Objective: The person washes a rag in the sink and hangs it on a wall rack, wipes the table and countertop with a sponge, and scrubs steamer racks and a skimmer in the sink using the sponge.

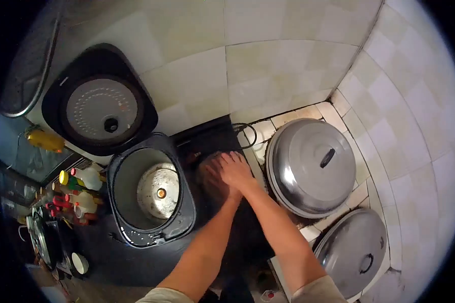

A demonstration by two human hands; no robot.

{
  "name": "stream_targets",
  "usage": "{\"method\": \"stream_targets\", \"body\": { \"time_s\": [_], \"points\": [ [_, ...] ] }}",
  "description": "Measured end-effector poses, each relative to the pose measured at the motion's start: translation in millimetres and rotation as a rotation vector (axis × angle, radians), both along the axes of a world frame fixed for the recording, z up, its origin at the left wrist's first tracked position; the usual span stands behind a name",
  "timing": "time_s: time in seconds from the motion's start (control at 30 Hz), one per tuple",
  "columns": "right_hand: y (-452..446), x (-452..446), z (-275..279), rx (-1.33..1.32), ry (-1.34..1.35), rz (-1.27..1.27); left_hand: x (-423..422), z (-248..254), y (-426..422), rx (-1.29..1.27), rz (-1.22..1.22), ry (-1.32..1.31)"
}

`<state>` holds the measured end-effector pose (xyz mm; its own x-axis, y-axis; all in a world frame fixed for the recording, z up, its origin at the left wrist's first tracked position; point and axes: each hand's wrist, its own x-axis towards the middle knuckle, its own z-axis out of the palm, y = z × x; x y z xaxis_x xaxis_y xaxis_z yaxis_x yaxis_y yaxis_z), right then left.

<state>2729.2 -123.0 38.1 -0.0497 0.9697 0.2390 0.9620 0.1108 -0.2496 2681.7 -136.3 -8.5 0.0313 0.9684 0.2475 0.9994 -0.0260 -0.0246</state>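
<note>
My right hand [236, 170] lies across my left hand [211, 173] over a dark, flat surface [245, 217] between the rice cooker and the large pot. The fingers of my right hand are stretched out and point up and left. My left hand is smeared by motion and partly covered, so its fingers and anything under it cannot be made out. Just left of the hands stands a black rice cooker [187, 214] without its inner pot. Its lid [98, 98] is up, and the round heating plate [154, 202] shows at the bottom, with dark specks on it.
A large pot with a domed metal lid [308, 156] stands at right on tiles; another metal lid [351, 252] sits below it. Bottles [81, 189] crowd the left, near a small white bowl [80, 263]. A black cable [253, 134] loops behind, before the tiled wall [187, 81].
</note>
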Motion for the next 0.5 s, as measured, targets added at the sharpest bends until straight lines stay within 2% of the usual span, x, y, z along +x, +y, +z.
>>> {"method": "stream_targets", "body": {
  "time_s": [0.17, 0.27, 0.3, 0.4, 0.47, 0.5],
  "points": [
    [30, 21, 4, -0.061, 0.116, -0.109, 21, -18, 44, 0.069, -0.120, -0.098],
    [12, 35, 29, -0.179, 0.093, -0.127, 23, -8, 33, 0.003, -0.267, -0.093],
    [4, 38, 14, -0.122, 0.106, -0.119, 16, 0, 20, -0.043, -0.322, -0.072],
    [-67, 32, 32, -0.160, 0.290, -0.278, 7, 38, -34, -0.181, -0.531, -0.075],
    [-125, 14, 19, -0.112, 0.200, -0.333, -16, 49, -83, -0.269, -0.696, -0.091],
    [-156, 2, 24, -0.124, 0.238, -0.366, -26, 51, -107, -0.297, -0.764, -0.085]
  ]
}}
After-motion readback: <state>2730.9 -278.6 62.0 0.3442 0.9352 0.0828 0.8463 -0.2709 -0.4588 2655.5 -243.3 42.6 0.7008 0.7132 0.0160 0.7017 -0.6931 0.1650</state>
